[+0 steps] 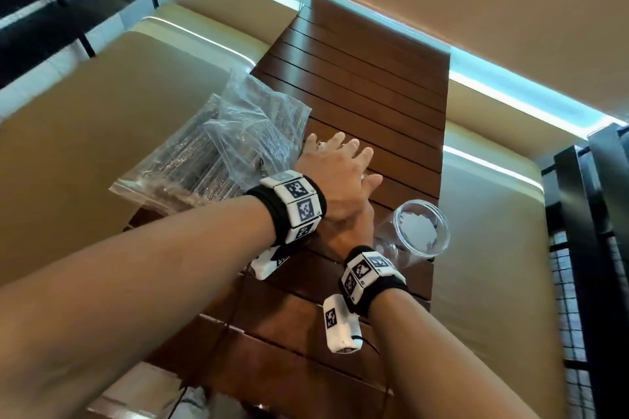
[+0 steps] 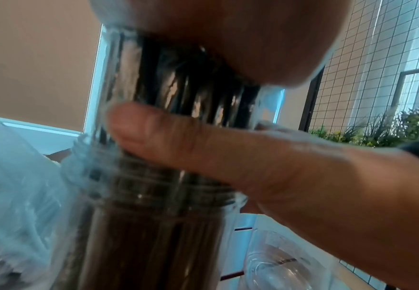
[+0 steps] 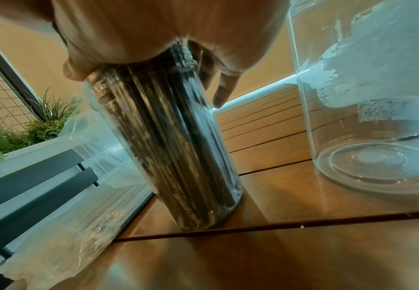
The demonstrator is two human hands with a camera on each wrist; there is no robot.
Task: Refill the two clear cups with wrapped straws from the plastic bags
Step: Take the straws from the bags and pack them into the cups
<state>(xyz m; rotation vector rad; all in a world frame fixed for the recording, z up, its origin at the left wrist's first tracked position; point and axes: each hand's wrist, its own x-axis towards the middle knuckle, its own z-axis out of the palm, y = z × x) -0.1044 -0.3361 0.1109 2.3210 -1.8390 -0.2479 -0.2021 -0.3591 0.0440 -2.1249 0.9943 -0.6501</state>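
Note:
A clear cup (image 3: pixel 178 147) packed with dark wrapped straws stands upright on the slatted wooden table (image 1: pixel 374 85). My left hand (image 1: pixel 340 160) lies flat over the straw tops with fingers spread straight; its palm (image 2: pixel 228 39) presses down on them. My right hand (image 1: pixel 354 224), mostly hidden under the left, grips the cup near its rim, with the thumb (image 2: pixel 178 141) across the wall. The head view does not show this cup. A second clear cup (image 1: pixel 420 231) stands empty just right of my hands. Plastic bags of straws (image 1: pixel 218 153) lie to the left.
Beige cushioned benches (image 1: pixel 136 105) flank the narrow table on both sides. The bags overhang the table's left edge. A black frame with wire grid (image 1: pixel 585 248) stands at the right, and green plants (image 3: pixel 29 127) grow behind a grid. Thin cables hang from my wrists.

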